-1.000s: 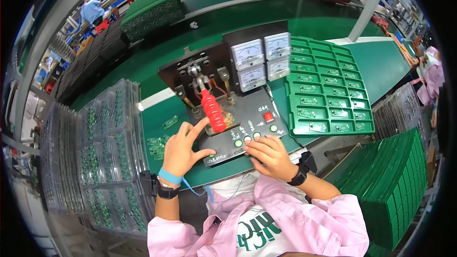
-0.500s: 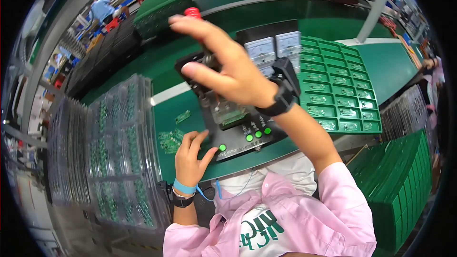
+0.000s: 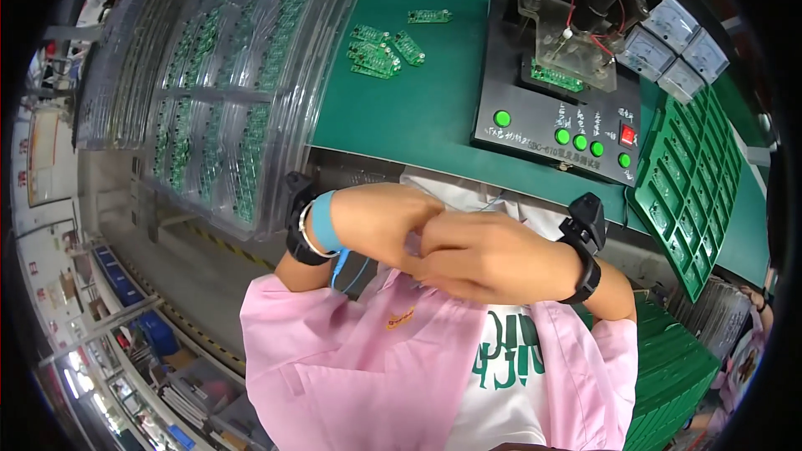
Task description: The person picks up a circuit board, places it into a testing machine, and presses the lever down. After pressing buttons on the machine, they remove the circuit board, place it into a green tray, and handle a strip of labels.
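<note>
Both hands meet in front of my chest, away from the bench. My left hand (image 3: 380,219), with a light blue band at its wrist, is bent inward, its fingertips covered by the other hand. Curled against it are the fingers of my right hand (image 3: 489,255); what lies between them, if anything, is hidden. Beyond them on the bench stands a black test fixture (image 3: 510,83) with green buttons and a lit red switch (image 3: 628,134). A green circuit board (image 3: 556,77) sits in its slot under a clear plate (image 3: 576,54). Several loose circuit boards (image 3: 372,54) lie left of the fixture.
Stacked clear plastic trays (image 3: 221,92) holding boards stand at the left. A green compartment tray (image 3: 689,175) with boards lies at the right, near panel meters (image 3: 672,46). Below it are stacked green trays (image 3: 668,367). Another person's arm (image 3: 762,305) shows at the right edge.
My right hand has come down from above the fixture, and my left hand has left the fixture's front-left button. Both are now together at my chest. The view has tilted lower.
</note>
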{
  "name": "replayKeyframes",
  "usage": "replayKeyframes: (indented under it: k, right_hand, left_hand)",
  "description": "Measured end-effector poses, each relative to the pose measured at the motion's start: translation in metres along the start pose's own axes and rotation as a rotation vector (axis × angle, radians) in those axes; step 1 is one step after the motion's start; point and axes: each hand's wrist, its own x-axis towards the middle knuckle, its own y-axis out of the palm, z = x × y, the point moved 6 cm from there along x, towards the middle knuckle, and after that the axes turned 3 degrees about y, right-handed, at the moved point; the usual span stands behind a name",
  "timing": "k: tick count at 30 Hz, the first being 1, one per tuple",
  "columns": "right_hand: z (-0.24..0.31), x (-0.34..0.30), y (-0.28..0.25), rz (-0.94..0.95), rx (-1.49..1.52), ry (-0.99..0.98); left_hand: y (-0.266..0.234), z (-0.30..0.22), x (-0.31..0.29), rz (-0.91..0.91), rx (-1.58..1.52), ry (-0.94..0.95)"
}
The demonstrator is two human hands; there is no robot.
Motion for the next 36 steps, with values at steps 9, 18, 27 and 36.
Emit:
replayKeyframes:
  k: [9,18,27,36]
  right_hand:
    - [0.001,0.017,0.098,0.533,0.025,0.156]
    - [-0.009,0.000,0.117,0.646,-0.354,0.103]
    - [0.002,-0.014,0.058,0.551,-0.216,0.134]
    - [-0.060,-0.124,-0.026,-0.585,0.388,0.708]
  left_hand:
    - [-0.016,0.025,0.019,0.018,0.077,-0.168]
    - [-0.018,0.018,0.029,-0.045,0.015,-0.137]
    - [-0.033,0.017,0.033,-0.063,0.112,-0.183]
    - [-0.005,0.001,0.051,-0.460,-0.364,-0.021]
